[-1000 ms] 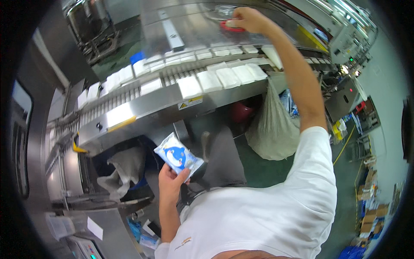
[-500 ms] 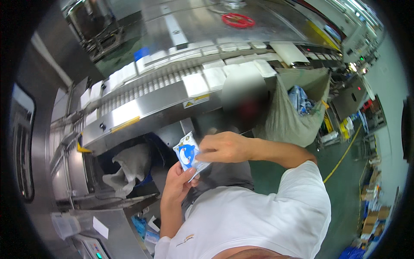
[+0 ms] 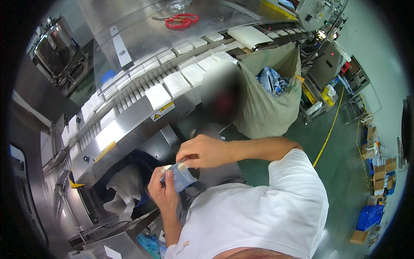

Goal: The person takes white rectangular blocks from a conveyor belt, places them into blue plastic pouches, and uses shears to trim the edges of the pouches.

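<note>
In front of my body, both hands hold a small flat packet [image 3: 183,178]. Its visible side is pale blue, and its top edge looks slightly crumpled. My left hand [image 3: 163,190] grips the packet's left side, thumb across the front. From the right, my right hand [image 3: 206,151] pinches the upper edge with bent fingers. My fingers hide part of that top edge, so I cannot tell if it is torn.
Beyond my hands runs a roller conveyor [image 3: 129,102] carrying white folded pads [image 3: 176,84]. Red-handled scissors [image 3: 181,20] lie on the steel table. A large cloth sack [image 3: 269,110] holds blue wrappers [image 3: 272,81]. Grey cloth [image 3: 125,190] hangs at a bin under the conveyor.
The packet has turned from its blue cartoon-whale side to a paler side. My right hand has moved from its right side to its top edge. The whole view has shifted.
</note>
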Demonstrator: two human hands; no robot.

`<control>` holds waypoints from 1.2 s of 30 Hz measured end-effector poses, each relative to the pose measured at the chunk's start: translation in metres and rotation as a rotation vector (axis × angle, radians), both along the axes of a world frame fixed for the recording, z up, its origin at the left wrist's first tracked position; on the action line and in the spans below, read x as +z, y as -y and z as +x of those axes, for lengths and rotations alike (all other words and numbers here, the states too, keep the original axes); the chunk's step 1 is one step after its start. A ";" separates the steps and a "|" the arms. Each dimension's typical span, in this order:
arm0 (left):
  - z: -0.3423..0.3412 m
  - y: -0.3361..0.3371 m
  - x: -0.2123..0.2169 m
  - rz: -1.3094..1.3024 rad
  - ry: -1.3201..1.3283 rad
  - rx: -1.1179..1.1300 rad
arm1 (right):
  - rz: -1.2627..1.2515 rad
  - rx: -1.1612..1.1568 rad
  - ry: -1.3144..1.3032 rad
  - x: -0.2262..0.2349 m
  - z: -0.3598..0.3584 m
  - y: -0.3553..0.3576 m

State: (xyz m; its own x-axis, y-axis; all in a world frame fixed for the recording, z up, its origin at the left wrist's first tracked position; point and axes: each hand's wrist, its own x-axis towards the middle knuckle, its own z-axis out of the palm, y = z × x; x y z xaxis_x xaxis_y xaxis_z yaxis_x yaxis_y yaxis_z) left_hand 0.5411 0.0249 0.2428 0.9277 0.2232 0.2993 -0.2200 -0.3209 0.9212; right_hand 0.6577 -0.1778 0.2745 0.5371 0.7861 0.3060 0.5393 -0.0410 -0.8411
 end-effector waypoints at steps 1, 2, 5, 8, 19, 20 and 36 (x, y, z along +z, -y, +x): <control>0.000 0.000 0.000 0.034 0.003 -0.001 | -0.062 0.032 0.058 -0.001 0.001 0.001; 0.003 0.004 0.005 0.049 0.030 -0.017 | -0.123 0.064 0.117 -0.001 0.004 0.002; 0.014 0.011 0.005 0.027 0.078 -0.063 | -0.223 0.098 0.382 0.001 0.005 0.005; 0.012 0.002 -0.016 -0.243 -0.058 0.089 | -0.165 0.122 0.738 0.001 -0.001 -0.006; 0.054 -0.047 -0.032 -0.838 -0.033 0.344 | -0.117 -0.014 0.566 -0.042 -0.004 -0.001; 0.052 -0.043 -0.030 -0.901 -0.043 0.349 | -0.138 -0.027 0.477 -0.039 -0.001 0.001; 0.037 -0.013 -0.008 -0.510 0.036 0.256 | 0.044 -0.161 0.198 0.002 0.004 -0.049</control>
